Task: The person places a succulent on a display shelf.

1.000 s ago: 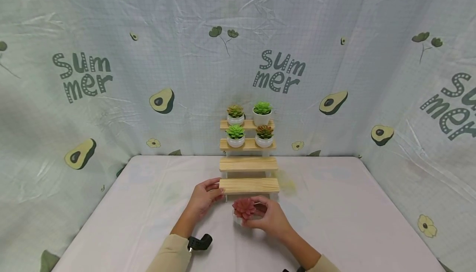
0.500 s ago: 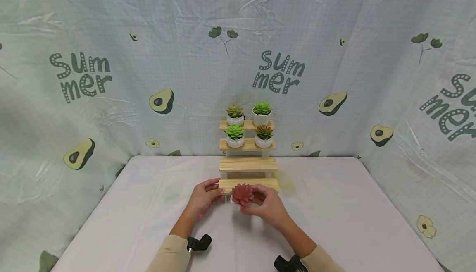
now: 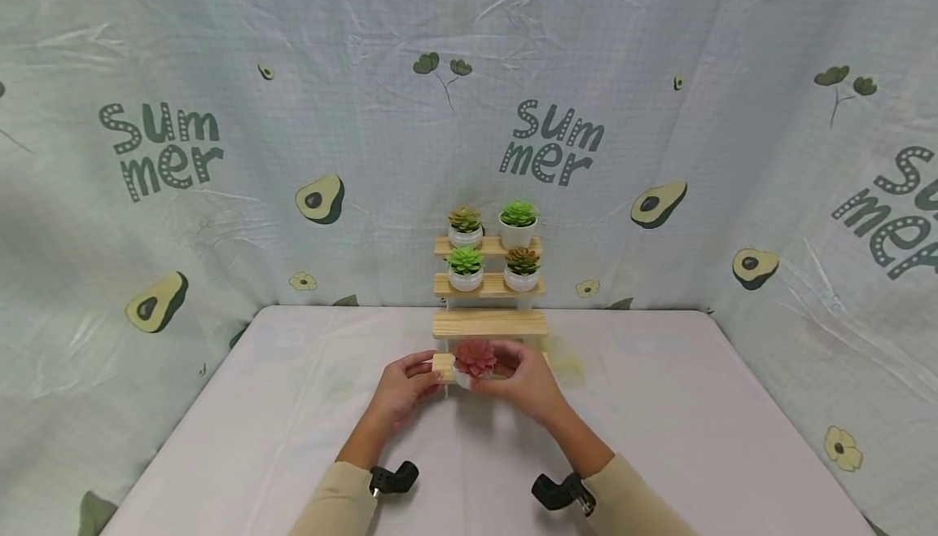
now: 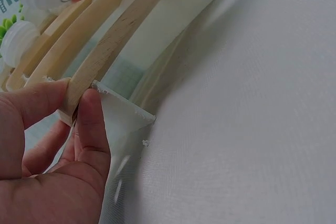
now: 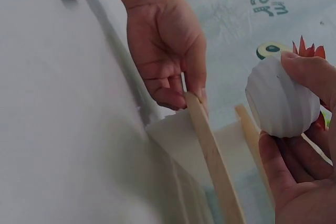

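Note:
My right hand (image 3: 533, 381) grips a red artificial succulent (image 3: 475, 358) in a ribbed white pot (image 5: 281, 98), over the lowest step of a tiered wooden plant stand (image 3: 491, 323). In the right wrist view the pot is tilted, thumb and fingers on opposite sides. At the stand's left end, my left hand (image 3: 401, 393) pinches the lowest wooden board (image 4: 113, 38) between thumb and fingers. Above, the stand's two upper steps carry potted succulents: an olive-toned one (image 3: 465, 219) and a green one (image 3: 518, 213) on top, a light green one (image 3: 465, 260) and a brown one (image 3: 522, 261) below.
The stand rises near the back of a table covered in pale cloth (image 3: 645, 406). Behind it hangs a printed backdrop sheet (image 3: 410, 145) with avocados and lettering. White side supports (image 4: 126, 100) hold up the boards.
The right hand has lifted the red succulent from in front of the stand up and forward, over the lowest board. The left hand keeps its pinch on the board's left end.

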Tool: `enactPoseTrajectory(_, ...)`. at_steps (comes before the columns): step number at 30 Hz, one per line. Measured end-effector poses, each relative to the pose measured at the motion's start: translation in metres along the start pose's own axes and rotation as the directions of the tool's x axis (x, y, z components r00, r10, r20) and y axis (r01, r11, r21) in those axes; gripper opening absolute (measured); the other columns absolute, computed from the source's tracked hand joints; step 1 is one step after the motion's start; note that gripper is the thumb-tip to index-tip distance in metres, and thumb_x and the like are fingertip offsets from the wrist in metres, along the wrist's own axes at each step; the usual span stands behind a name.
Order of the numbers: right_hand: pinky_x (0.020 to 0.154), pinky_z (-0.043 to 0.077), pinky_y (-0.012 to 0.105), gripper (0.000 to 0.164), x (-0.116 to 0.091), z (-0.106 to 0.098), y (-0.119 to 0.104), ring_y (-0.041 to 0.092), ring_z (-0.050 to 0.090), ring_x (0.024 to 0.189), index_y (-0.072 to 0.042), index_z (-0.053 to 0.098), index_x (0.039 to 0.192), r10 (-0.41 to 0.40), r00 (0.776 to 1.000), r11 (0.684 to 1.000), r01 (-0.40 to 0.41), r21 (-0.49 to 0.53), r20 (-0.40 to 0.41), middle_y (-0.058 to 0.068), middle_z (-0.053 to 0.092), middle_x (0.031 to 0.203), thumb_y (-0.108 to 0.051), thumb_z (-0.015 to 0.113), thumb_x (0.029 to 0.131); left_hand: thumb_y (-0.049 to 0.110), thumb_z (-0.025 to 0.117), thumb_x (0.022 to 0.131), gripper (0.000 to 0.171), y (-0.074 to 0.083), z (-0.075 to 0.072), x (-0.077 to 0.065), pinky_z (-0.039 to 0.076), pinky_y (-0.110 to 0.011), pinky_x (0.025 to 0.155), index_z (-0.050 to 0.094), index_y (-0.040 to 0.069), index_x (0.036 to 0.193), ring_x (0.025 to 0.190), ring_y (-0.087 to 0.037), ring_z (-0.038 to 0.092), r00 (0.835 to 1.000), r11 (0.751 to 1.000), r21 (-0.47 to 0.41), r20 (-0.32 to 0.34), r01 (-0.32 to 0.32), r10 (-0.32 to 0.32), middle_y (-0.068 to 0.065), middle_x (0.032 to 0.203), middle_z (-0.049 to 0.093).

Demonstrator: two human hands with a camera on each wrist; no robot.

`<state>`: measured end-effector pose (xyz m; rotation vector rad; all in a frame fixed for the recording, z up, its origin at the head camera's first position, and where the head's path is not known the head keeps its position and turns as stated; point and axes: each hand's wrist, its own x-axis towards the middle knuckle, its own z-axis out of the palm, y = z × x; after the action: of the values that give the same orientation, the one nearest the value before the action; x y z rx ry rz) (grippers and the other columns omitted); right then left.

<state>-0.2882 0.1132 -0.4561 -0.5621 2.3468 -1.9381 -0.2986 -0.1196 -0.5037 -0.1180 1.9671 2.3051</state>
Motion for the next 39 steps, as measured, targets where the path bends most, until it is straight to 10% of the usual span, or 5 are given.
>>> enactPoseTrajectory(39,0.085,0.063,0.031,0.056,0.062,-0.004,-0.018,0.021,0.074,0.1,-0.003,0.07,0.125,0.01,0.996,0.991,-0.022,-0.131,-0.093,0.014,0.074,0.119,-0.017,0.092,0.075,-0.008,0.065,0.094,0.047,0.001,0.001,-0.001,0.063,-0.027,0.075,0.054,-0.009,0.139,0.086,-0.015,0.068,1.0,1.0,-0.013,-0.002,-0.008,0.008,-0.017,0.112,0.068)
